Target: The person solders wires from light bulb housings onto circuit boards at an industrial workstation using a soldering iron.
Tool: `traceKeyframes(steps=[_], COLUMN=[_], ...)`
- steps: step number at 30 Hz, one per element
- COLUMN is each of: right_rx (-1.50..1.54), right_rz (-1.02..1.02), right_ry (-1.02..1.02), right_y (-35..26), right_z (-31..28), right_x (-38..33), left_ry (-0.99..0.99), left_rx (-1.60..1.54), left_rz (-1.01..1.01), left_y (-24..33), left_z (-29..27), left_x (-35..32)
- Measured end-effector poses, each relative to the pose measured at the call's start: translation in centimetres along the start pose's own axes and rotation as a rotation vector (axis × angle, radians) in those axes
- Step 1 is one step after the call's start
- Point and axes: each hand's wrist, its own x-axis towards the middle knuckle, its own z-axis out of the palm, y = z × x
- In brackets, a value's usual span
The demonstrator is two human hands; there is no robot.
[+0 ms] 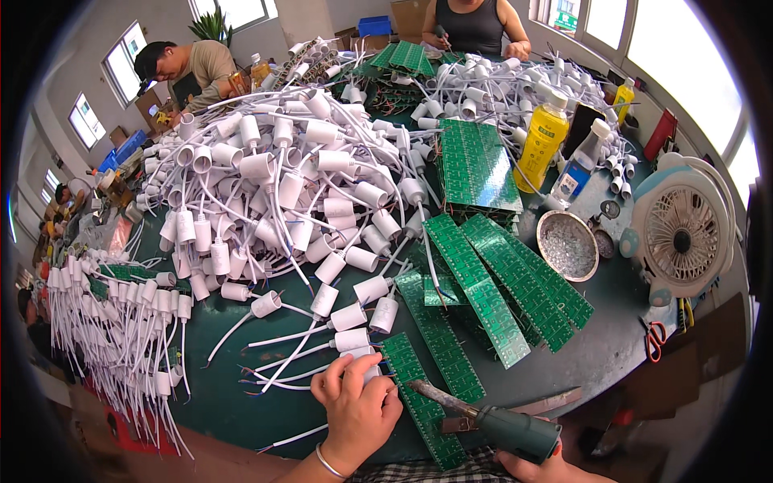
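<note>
My left hand (pixel 358 406), a bracelet at its wrist, is closed around a white cylindrical lamp socket (pixel 370 372) near the table's front edge; the fingers partly hide it. Just right of these fingers lies a narrow green circuit board strip (pixel 420 390). My right hand (pixel 527 467) grips a green-bodied soldering iron (pixel 515 431) from below. Its metal tip points left and rests over or just above the strip; contact cannot be made out. More white sockets with cables (pixel 348 317) lie beyond my left hand, bare wire ends toward the left.
A large heap of white sockets (pixel 274 169) fills the table's middle. Green board panels (pixel 475 165), a bowl of silvery bits (pixel 568 245), bottles (pixel 541 137), a fan (pixel 680 233) and red-handled scissors (pixel 655 340) stand or lie rightward. Other people (pixel 475 28) work across the table.
</note>
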Motion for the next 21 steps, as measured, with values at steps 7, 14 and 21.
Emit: traceKeyframes(steps=[7,14,21], right_rx=[0.011,0.118,0.147], right_rz=[-0.001,0.055,0.041], right_ry=[-0.050,0.027,0.117], right_y=[-0.9,-1.3,1.5], right_z=[0.4,1.2,0.2], right_x=[0.6,0.5,-0.7], left_ry=[-0.001,0.005,0.005], left_rx=[-0.006,0.001,-0.009], left_rz=[-0.007,-0.013,-0.005], left_y=[-0.1,-0.2,0.0], left_z=[0.2,0.2,0.3], left_x=[0.0,-0.1,-0.1])
